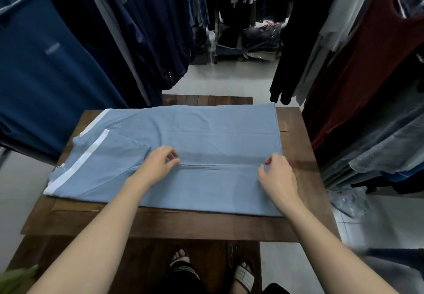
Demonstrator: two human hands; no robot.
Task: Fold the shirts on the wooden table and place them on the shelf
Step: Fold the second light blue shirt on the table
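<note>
A wooden surface (pixel 160 224) spans the lower frame. On it lies the blue shirt (pixel 218 133), near side turned in, likely to narrow it. Left hand (pixel 158 166) and right hand (pixel 276 175) curl at that fold's ends; pinching or just touching, I cannot tell. Hanging garments (pixel 137 29) crowd the top; no shelf shows.

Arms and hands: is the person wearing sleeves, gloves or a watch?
No. The left arm and right arm are bare to the picture's edge, no sleeves in view. The left hand and right hand show no gloves, rings or watch.
</note>
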